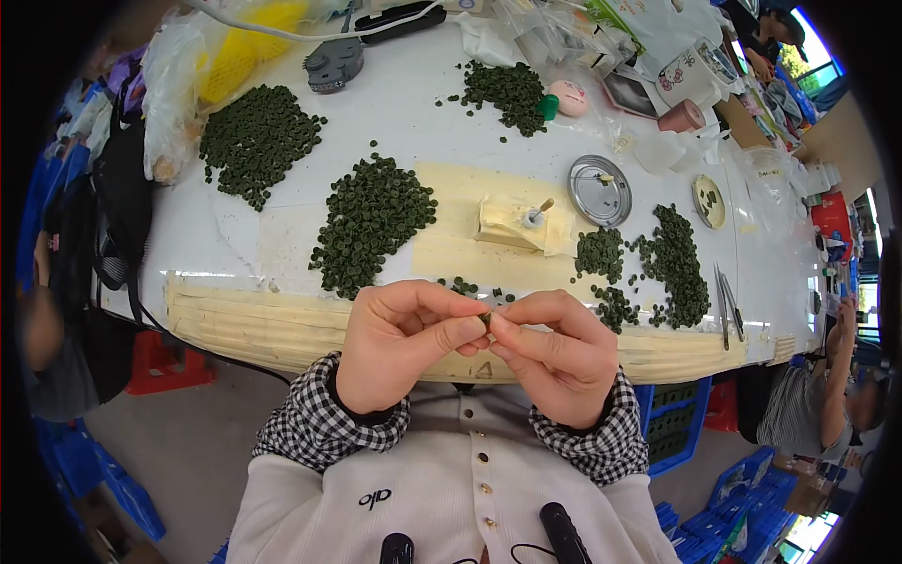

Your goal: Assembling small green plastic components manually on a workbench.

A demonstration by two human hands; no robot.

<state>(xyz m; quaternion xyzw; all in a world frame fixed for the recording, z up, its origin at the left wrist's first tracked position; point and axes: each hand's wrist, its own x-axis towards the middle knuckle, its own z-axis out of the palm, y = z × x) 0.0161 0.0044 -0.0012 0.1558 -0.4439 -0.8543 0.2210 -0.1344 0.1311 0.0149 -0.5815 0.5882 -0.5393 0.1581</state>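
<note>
On the table (pixel 395 113) before you, a block (pixel 515 227) stood between a heap of pieces (pixel 373 226) on its left and a dish (pixel 592 208) on its right; tweezers (pixel 723 305) lay farther right.

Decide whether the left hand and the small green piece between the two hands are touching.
Touching: the head view shows the left hand pinching the small green piece between thumb and index finger.

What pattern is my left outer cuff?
Left outer cuff: black-and-white check, best in the head view.
</note>
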